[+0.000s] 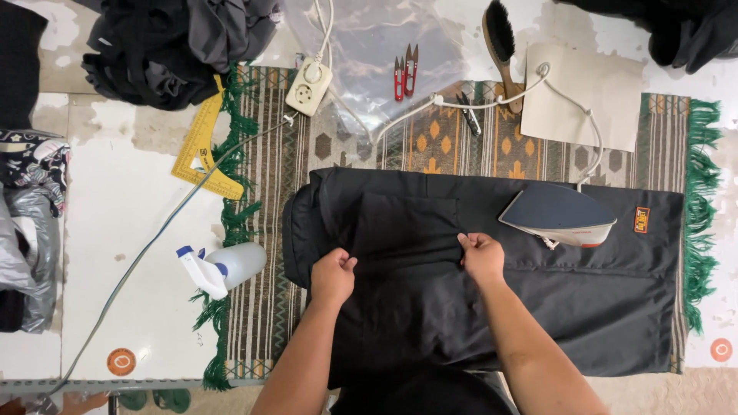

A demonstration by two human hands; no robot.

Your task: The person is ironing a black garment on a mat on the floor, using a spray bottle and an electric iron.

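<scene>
Labels, stickers and a bag on the ironing table

A small orange-and-black label [641, 220] sat on the dark garment's right end. Round orange stickers marked the near left [121, 360] and near right [720, 350] of the table. A clear plastic bag [367, 46] lay at the far middle.

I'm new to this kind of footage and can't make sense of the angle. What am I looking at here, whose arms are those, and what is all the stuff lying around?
There is one picture, taken by a camera on a person's head, looking straight down at their own bare arms.

The left hand and right hand each pinch a fold of a black garment spread flat on a patterned rug with green fringe.

An iron lies on the garment beside the right hand. Left of the cloth lies a white spray bottle. Further up are a yellow ruler, a power socket, red snips, a brush and a pile of dark clothes.
</scene>
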